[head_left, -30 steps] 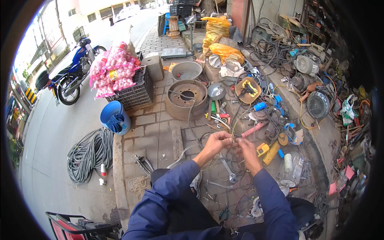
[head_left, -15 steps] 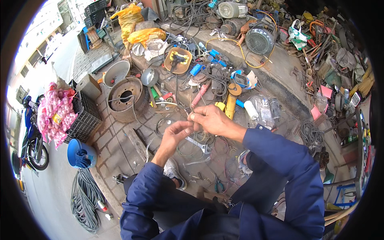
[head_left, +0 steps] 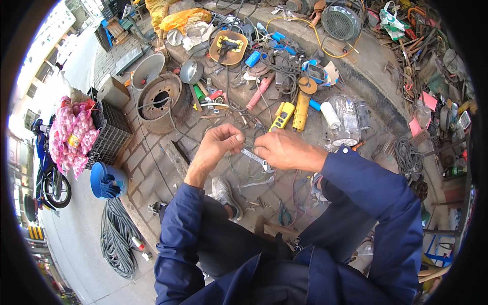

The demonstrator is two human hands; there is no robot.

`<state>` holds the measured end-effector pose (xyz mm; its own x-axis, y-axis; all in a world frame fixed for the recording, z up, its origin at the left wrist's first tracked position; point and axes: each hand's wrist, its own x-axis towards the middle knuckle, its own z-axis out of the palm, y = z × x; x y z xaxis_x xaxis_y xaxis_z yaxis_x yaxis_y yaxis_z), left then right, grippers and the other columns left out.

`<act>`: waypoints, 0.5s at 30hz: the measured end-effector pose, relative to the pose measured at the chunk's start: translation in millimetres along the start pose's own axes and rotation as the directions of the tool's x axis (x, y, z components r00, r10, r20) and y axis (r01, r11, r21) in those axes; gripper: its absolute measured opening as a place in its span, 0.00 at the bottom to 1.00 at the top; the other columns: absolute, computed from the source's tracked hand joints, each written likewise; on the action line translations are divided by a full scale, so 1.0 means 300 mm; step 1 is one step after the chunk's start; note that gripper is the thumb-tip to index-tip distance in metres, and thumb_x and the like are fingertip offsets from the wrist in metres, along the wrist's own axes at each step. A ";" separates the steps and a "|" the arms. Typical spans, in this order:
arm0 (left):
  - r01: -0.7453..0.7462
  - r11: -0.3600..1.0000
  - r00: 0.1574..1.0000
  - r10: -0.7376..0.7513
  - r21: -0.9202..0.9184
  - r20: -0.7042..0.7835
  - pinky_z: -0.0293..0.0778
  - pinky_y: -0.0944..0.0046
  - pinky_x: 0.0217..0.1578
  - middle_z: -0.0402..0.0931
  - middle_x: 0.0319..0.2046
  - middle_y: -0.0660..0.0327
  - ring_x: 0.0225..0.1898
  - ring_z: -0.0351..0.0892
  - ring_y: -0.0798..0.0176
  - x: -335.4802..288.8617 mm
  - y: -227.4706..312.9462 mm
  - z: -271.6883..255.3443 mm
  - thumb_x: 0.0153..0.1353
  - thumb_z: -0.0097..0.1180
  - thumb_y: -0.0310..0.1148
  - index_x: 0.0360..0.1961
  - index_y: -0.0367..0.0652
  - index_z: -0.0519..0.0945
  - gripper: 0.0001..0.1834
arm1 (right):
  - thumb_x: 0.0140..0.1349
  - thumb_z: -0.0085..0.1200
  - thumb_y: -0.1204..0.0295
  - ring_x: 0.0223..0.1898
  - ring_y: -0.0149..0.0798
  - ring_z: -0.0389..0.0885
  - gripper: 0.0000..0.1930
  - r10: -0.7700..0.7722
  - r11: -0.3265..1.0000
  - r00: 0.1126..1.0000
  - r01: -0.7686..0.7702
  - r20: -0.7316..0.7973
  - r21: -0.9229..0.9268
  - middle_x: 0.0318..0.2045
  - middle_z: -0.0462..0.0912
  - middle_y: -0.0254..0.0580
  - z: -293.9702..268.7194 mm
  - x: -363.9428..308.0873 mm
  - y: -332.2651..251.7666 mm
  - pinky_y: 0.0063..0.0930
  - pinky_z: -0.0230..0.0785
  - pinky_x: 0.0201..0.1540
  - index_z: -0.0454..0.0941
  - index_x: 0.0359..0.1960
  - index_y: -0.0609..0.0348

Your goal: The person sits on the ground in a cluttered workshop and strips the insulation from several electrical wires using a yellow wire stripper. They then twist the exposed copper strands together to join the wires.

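Brick pavement [head_left: 150, 165] under us. Our left hand [head_left: 216, 147] and right hand [head_left: 290, 151] nearly pinched; we can't tell on what. Wrench [head_left: 255, 159] lies beneath. Looks like fingertip work; next move calls for steadiness.

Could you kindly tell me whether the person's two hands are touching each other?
No, a visible gap separates the left hand from the right hand.

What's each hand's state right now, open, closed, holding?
Left hand: closed, pinching; can't tell whether it holds anything.
Right hand: closed, curled; can't tell what, if anything, it holds.
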<state>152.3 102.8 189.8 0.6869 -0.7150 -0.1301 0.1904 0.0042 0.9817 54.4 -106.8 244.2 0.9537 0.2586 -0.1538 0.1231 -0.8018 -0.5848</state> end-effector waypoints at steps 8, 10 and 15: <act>0.181 0.973 0.978 -0.163 -0.140 0.128 0.71 0.70 0.33 0.78 0.28 0.67 0.29 0.75 0.72 -0.025 -0.033 0.014 0.68 0.60 0.35 0.37 0.42 0.80 0.08 | 0.65 0.50 0.66 0.34 0.64 0.82 0.12 0.000 1.000 0.996 -0.002 -0.085 -0.030 0.26 0.82 0.59 0.001 -0.030 0.047 0.57 0.72 0.39 0.78 0.30 0.61; 0.204 0.930 0.975 -0.167 -0.306 0.144 0.71 0.70 0.33 0.78 0.29 0.66 0.29 0.76 0.70 -0.024 -0.045 0.024 0.69 0.59 0.33 0.38 0.42 0.79 0.06 | 0.65 0.50 0.66 0.33 0.63 0.82 0.12 0.006 0.999 0.994 -0.011 -0.105 -0.041 0.26 0.82 0.58 0.001 -0.031 0.051 0.56 0.72 0.38 0.78 0.30 0.62; 0.152 0.820 0.988 -0.114 -0.551 0.103 0.74 0.68 0.34 0.78 0.30 0.63 0.30 0.77 0.68 -0.020 -0.069 0.049 0.68 0.58 0.30 0.40 0.40 0.79 0.05 | 0.65 0.50 0.66 0.33 0.64 0.82 0.12 -0.024 1.000 0.981 0.025 -0.194 -0.001 0.25 0.82 0.60 0.016 -0.017 0.050 0.57 0.72 0.38 0.78 0.30 0.62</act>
<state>134.0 96.7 172.3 0.5850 -0.7787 -0.2266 0.6474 0.2801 0.7088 50.0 -117.4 232.4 0.9856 0.1684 0.0183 0.1469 -0.7959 -0.5874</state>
